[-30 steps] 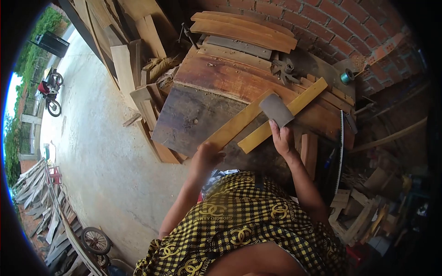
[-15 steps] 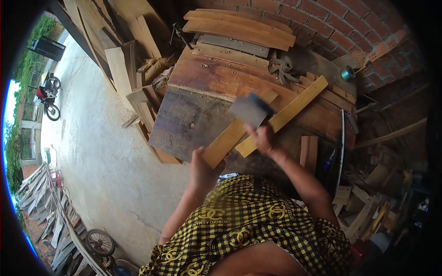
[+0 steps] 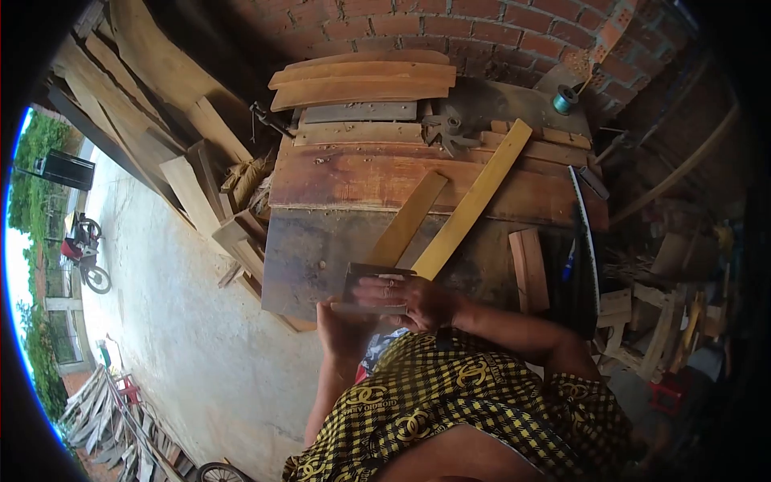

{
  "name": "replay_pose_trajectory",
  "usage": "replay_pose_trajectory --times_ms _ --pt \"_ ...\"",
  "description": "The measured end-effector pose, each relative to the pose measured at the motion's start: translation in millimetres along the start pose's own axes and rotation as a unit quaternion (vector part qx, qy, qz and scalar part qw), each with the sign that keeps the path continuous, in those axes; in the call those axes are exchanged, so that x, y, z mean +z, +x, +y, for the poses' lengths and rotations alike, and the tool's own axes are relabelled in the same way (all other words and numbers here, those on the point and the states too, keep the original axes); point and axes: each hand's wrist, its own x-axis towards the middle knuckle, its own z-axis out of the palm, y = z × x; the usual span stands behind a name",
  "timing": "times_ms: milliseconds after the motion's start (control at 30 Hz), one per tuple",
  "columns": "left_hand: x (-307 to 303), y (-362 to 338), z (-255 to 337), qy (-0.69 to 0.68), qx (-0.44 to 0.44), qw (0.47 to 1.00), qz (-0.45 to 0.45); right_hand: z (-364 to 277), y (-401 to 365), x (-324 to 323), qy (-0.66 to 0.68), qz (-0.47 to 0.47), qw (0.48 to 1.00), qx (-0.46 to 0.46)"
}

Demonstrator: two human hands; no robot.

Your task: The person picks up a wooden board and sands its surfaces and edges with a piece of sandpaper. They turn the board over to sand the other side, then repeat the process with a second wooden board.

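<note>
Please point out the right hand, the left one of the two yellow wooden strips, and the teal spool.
Right hand (image 3: 421, 304): head view, back of the hand.
Left yellow strip (image 3: 408, 220): head view, its uncovered face.
Teal spool (image 3: 565, 100): head view, its wound middle.

Yellowish slat (image 3: 409, 221), yellow-black checked shirt (image 3: 462, 386)

The dark, stained wooden workbench (image 3: 301, 277) carries directly one long, flat, yellow wooden strip (image 3: 474, 201), one grey, finned metal piece (image 3: 450, 136) and one teal spool (image 3: 565, 100)

"GIORGIO ARMA" lettering (image 3: 363, 403) on checked garment (image 3: 442, 387), interlocked double-C emblems (image 3: 472, 374) across it
</note>
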Motion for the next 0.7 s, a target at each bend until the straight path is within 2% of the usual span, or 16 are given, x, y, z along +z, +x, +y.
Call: replay_pose_trajectory --times_ms 33,100,133,167,200,267,300,333,433,467,500,533,600,633,667,700 --pt "-3.6 1.7 1.8 0.017 -0.018 0.999 -0.037 -2.2 -3.0 0.6 0.025 -0.040 0.998 -0.044" --pt "-9.6 -1.1 1.9 0.061 -0.015 0.996 -0.065 75.5 -9.0 -9.9 -0.094 0.061 0.991 0.077" --pt "-16.5 2.9 -0.1 0.070 -0.015 0.995 -0.065 102.3 -3.4 -22.4 -0.098 0.144 0.968 0.179" --pt "-27.5 10.8 -3.6 0.109 0.030 0.992 -0.054 155.6 -11.4 -11.8 -0.076 0.248 0.923 0.285" --pt "-25.2 13.2 -4.0 0.146 0.076 0.985 -0.045 138.6 -6.2 -9.5 -0.076 0.255 0.921 0.283" --pt "-5.4 5.0 2.0 0.102 0.041 0.993 -0.040 81.3 3.6 9.2 -0.153 0.015 0.963 0.222" --pt "4.7 -4.3 3.4 0.054 -0.002 0.998 -0.022 26.7 9.2 12.9 -0.088 0.024 0.993 0.071" --pt "12.3 -10.0 2.1 0.060 -0.003 0.998 -0.025 -10.4 14.0 13.0 -0.024 0.031 0.996 -0.081" --pt "10.2 -6.7 -6.0 0.039 0.040 0.997 0.047 26.3 2.7 9.4 0.022 -0.027 0.998 -0.057" --pt "-13.2 9.1 -3.9 0.077 0.020 0.997 -0.004 66.7 -0.2 4.0 -0.079 0.066 0.995 -0.004" --pt "-32.3 19.1 -0.5 0.116 0.000 0.992 -0.055 93.5 1.3 -16.2 -0.134 0.037 0.973 0.187" --pt "-42.5 22.8 2.6 0.119 -0.001 0.992 -0.052 128.4 4.1 -24.9 -0.194 -0.017 0.894 0.404" --pt "-48.6 29.7 8.1 0.258 0.073 0.953 -0.143 108.1 19.0 -35.4 -0.162 -0.089 0.870 0.456" --pt "-38.4 28.7 8.8 0.257 0.075 0.952 -0.148 85.7 15.7 -18.4 -0.170 0.005 0.950 0.262" --pt "-25.0 19.8 8.4 0.160 0.030 0.977 -0.135 52.9 1.5 8.4 -0.167 0.096 0.980 0.057" --pt "-14.8 12.6 7.6 0.060 -0.016 0.991 -0.119 15.7 -2.1 14.4 -0.069 0.039 0.997 0.011"
